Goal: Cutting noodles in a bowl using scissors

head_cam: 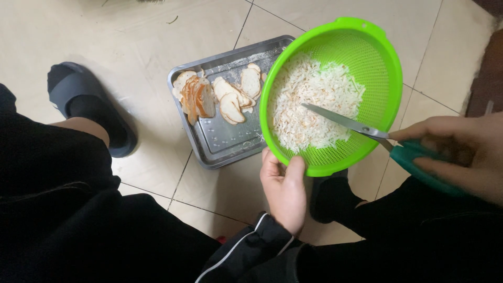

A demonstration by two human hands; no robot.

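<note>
While the left hand [284,189] grips the green colander [380,68] rim, the right hand [461,154] clasps scissors [361,127], blades pointing upper left into shreds [309,99].

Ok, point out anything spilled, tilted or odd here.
The green colander is tipped in the left hand, though the shreds stay inside. The metal tray of slices lies askew on the floor. Nothing spilled.

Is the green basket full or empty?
Partly full: pale shreds cover the floor of the green basket, its walls bare above them.
</note>
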